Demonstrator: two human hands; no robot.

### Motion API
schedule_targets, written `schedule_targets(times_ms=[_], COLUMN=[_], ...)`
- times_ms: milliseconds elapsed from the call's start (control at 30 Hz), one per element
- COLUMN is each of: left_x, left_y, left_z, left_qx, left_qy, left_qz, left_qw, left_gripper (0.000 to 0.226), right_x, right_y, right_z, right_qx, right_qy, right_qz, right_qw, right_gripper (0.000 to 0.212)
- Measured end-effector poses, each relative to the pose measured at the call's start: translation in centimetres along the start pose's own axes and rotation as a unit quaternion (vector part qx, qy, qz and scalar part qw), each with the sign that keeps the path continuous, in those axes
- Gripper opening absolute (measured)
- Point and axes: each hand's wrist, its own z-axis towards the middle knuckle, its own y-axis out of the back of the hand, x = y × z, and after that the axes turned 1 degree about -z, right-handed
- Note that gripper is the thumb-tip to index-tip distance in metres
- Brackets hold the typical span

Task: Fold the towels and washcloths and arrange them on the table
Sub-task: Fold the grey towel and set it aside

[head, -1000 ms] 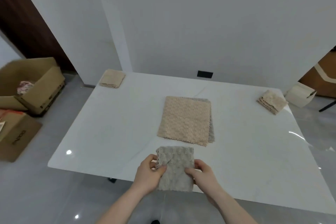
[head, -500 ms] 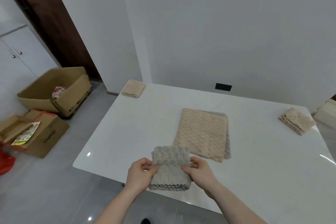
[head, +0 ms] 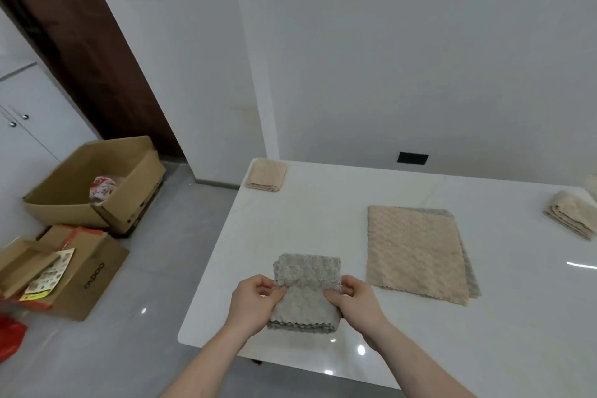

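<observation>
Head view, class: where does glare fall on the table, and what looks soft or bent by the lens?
Head view: bright glare spots sit on the glossy white table near its front edge and a streak at right; the folded cream stack at the right border looks soft; the wide lens bends the wall lines; the grey washcloth stays sharp.

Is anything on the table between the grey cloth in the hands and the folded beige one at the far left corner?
Nothing visible. The grey cloth is held by both hands; bare table runs to the folded beige cloth. The unfolded beige towel lies off to the right.
</observation>
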Motion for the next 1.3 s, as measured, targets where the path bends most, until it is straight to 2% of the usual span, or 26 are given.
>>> schedule_targets(times_ms=[233,333,400,633,933,1200,1300], left_x=[-0.2,-0.7,-1.0,-0.7,-0.2,-1.2,-0.6], left_y=[5.5,6.0,6.2,8.2,11.2,11.6,11.6], left_z=[4.8,6.7,8.1,12.5,24.5,33.1,34.9], left_qx=[0.091,0.122,0.117,0.113,0.184,0.232,0.238], left_qy=[-0.027,-0.035,-0.045,-0.051,-0.063,-0.085,-0.092], left_qz=[0.003,0.0,0.003,0.052,0.128,0.174,0.192], left_qw=[0.995,0.992,0.992,0.991,0.972,0.953,0.948], left_gripper=[0.018,0.036,0.042,0.041,0.039,0.049,0.053], right_x=[1.4,2.2,2.9,3.4,3.7,4.2,4.1], right_y=[-6.1,-7.0,-7.5,-11.0,-18.7,-24.4,-25.4], right_z=[0.9,2.1,3.4,6.9,14.9,22.3,24.2], right_qx=[-0.035,-0.042,-0.043,-0.034,-0.117,-0.181,-0.179], right_qy=[-0.021,-0.03,-0.035,-0.061,-0.121,-0.146,-0.158], right_qz=[0.065,0.084,0.09,0.098,0.125,0.156,0.148], right_qw=[0.997,0.995,0.994,0.993,0.978,0.96,0.96], right_gripper=[0.02,0.018,0.017,0.022,0.027,0.036,0.04])
